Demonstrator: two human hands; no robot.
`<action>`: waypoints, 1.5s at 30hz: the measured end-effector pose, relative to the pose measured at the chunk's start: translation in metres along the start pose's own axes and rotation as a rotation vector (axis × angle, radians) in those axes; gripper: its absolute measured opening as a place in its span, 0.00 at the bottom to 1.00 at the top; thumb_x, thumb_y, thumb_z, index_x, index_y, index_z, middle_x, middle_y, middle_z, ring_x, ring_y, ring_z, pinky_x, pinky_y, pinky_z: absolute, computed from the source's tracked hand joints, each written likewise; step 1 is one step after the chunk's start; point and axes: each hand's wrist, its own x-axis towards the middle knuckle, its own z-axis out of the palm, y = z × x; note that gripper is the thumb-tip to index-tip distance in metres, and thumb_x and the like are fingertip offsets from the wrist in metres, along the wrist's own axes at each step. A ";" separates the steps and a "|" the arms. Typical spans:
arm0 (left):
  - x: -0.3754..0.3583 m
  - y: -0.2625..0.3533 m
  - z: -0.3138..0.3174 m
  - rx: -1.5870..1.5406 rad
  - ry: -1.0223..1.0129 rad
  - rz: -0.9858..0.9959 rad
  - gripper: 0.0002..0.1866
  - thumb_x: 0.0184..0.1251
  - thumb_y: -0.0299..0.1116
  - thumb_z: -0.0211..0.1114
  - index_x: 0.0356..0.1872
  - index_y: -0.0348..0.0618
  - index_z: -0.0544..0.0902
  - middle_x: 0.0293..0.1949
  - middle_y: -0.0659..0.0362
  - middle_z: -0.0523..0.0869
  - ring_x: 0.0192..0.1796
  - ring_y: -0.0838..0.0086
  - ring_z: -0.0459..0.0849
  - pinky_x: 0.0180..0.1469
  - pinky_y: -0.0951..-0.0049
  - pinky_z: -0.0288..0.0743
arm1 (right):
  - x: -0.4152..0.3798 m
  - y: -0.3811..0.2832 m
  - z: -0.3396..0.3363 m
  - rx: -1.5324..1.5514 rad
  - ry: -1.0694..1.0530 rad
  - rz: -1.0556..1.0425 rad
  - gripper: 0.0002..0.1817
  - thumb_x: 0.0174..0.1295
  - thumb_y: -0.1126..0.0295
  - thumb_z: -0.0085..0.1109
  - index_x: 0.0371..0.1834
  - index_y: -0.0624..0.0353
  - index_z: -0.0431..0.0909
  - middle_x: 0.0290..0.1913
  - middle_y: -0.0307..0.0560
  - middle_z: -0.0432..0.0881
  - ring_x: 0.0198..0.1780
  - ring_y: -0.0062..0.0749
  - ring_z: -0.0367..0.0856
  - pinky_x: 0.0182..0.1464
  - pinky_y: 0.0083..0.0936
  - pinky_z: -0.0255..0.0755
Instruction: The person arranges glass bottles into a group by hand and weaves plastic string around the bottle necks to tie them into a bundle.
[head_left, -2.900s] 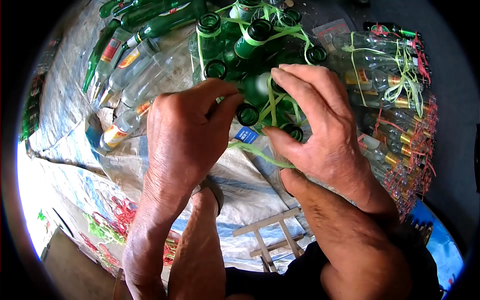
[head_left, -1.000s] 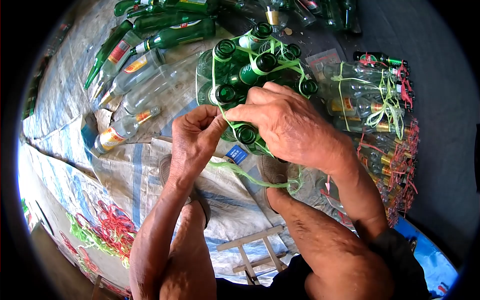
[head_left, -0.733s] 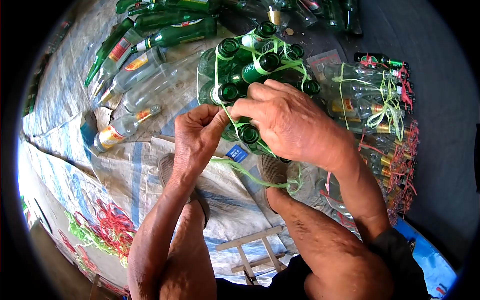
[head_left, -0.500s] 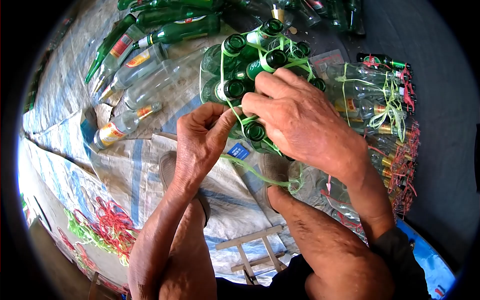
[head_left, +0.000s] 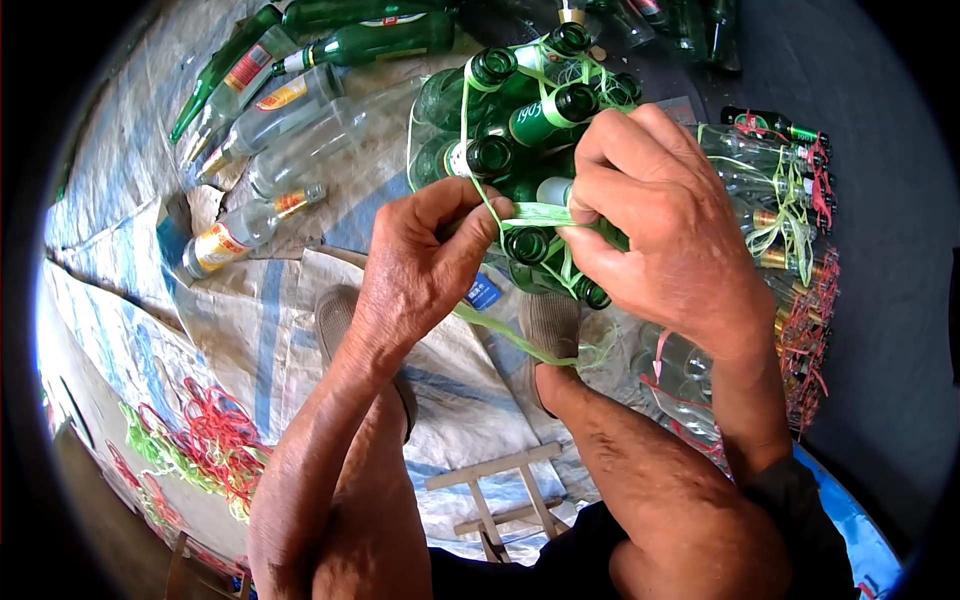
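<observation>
Green glass bottles (head_left: 545,122) stand in a cluster, their necks looped with light green plastic twine (head_left: 538,215). At the near side of the cluster, my left hand (head_left: 430,255) pinches the twine between thumb and fingers. My right hand (head_left: 665,225) grips the same twine to the right, its thumb and fingers closed. A short flat stretch of twine runs between the two hands, just above one bottle mouth (head_left: 526,244). A loose tail of twine hangs below my left hand toward the shoe.
Clear bottles (head_left: 240,235) and green bottles (head_left: 385,42) lie on the sheet at left. Tied bottles (head_left: 745,165) lie at right. Red and green twine (head_left: 215,440) is heaped lower left. A wooden frame (head_left: 495,468) stands between the legs.
My right hand has moved right and slightly away from my left, exposing the stretch of twine between them. The view has shifted slightly.
</observation>
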 end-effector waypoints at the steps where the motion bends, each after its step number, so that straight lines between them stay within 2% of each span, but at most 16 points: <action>1: 0.000 0.000 -0.001 -0.003 -0.010 -0.019 0.12 0.81 0.36 0.73 0.49 0.35 0.90 0.30 0.71 0.82 0.35 0.87 0.73 0.36 0.79 0.70 | -0.001 0.000 -0.002 0.002 0.000 0.003 0.12 0.45 0.81 0.74 0.27 0.61 0.77 0.39 0.44 0.77 0.44 0.43 0.77 0.48 0.38 0.73; 5: 0.001 -0.004 0.000 -0.036 -0.018 0.005 0.12 0.81 0.36 0.73 0.48 0.35 0.90 0.30 0.72 0.81 0.34 0.88 0.72 0.36 0.79 0.68 | -0.005 -0.002 -0.007 -0.010 -0.021 0.041 0.13 0.44 0.82 0.74 0.27 0.61 0.76 0.38 0.45 0.77 0.42 0.44 0.77 0.46 0.38 0.73; 14: 0.001 -0.002 -0.003 -0.076 -0.061 -0.011 0.10 0.82 0.34 0.72 0.47 0.35 0.90 0.32 0.72 0.83 0.36 0.88 0.73 0.38 0.80 0.69 | -0.022 0.007 -0.010 0.038 -0.056 0.166 0.12 0.49 0.82 0.73 0.31 0.62 0.76 0.38 0.48 0.77 0.41 0.46 0.79 0.43 0.39 0.73; 20: 0.001 -0.005 -0.005 -0.048 -0.072 0.000 0.10 0.83 0.33 0.71 0.47 0.34 0.89 0.35 0.70 0.85 0.38 0.87 0.76 0.42 0.80 0.73 | -0.027 0.012 -0.013 0.078 -0.059 0.231 0.10 0.55 0.82 0.72 0.34 0.65 0.78 0.38 0.48 0.77 0.38 0.42 0.80 0.40 0.37 0.73; 23: 0.000 -0.005 -0.005 -0.037 -0.075 0.006 0.10 0.83 0.33 0.70 0.47 0.34 0.89 0.35 0.69 0.86 0.39 0.87 0.77 0.43 0.80 0.73 | -0.027 0.012 -0.014 0.072 -0.073 0.287 0.07 0.59 0.78 0.71 0.33 0.64 0.80 0.38 0.51 0.79 0.37 0.52 0.83 0.40 0.46 0.75; 26: -0.001 -0.004 -0.005 -0.044 -0.085 -0.011 0.11 0.84 0.34 0.69 0.47 0.34 0.89 0.36 0.68 0.87 0.39 0.86 0.78 0.43 0.80 0.74 | -0.030 0.017 -0.013 0.061 -0.063 0.299 0.07 0.61 0.82 0.69 0.37 0.66 0.80 0.38 0.48 0.79 0.30 0.35 0.78 0.34 0.33 0.70; 32: -0.001 0.002 -0.007 0.014 -0.107 -0.050 0.12 0.84 0.35 0.68 0.47 0.34 0.89 0.37 0.67 0.87 0.40 0.86 0.78 0.44 0.79 0.74 | -0.031 0.020 -0.009 0.065 -0.023 0.280 0.06 0.63 0.83 0.68 0.39 0.66 0.80 0.38 0.47 0.80 0.29 0.35 0.78 0.33 0.33 0.69; 38: -0.001 0.000 -0.006 -0.012 -0.102 -0.046 0.11 0.84 0.34 0.67 0.50 0.33 0.89 0.38 0.66 0.88 0.42 0.85 0.80 0.47 0.78 0.77 | -0.021 0.024 -0.006 0.003 0.000 0.258 0.04 0.63 0.80 0.68 0.38 0.66 0.81 0.37 0.50 0.81 0.30 0.46 0.80 0.35 0.39 0.71; 41: -0.001 -0.001 -0.005 -0.039 -0.099 -0.062 0.11 0.84 0.33 0.68 0.51 0.33 0.89 0.40 0.65 0.89 0.44 0.84 0.82 0.50 0.78 0.78 | -0.013 0.026 -0.004 -0.040 -0.083 0.331 0.05 0.66 0.72 0.67 0.37 0.61 0.86 0.39 0.53 0.85 0.39 0.59 0.86 0.44 0.52 0.78; 45: -0.001 0.002 -0.006 -0.074 -0.112 -0.090 0.10 0.83 0.32 0.69 0.52 0.33 0.89 0.41 0.65 0.90 0.45 0.84 0.82 0.52 0.78 0.78 | -0.007 0.037 -0.001 -0.007 -0.103 0.338 0.05 0.65 0.71 0.66 0.35 0.61 0.89 0.39 0.54 0.87 0.41 0.59 0.88 0.47 0.54 0.79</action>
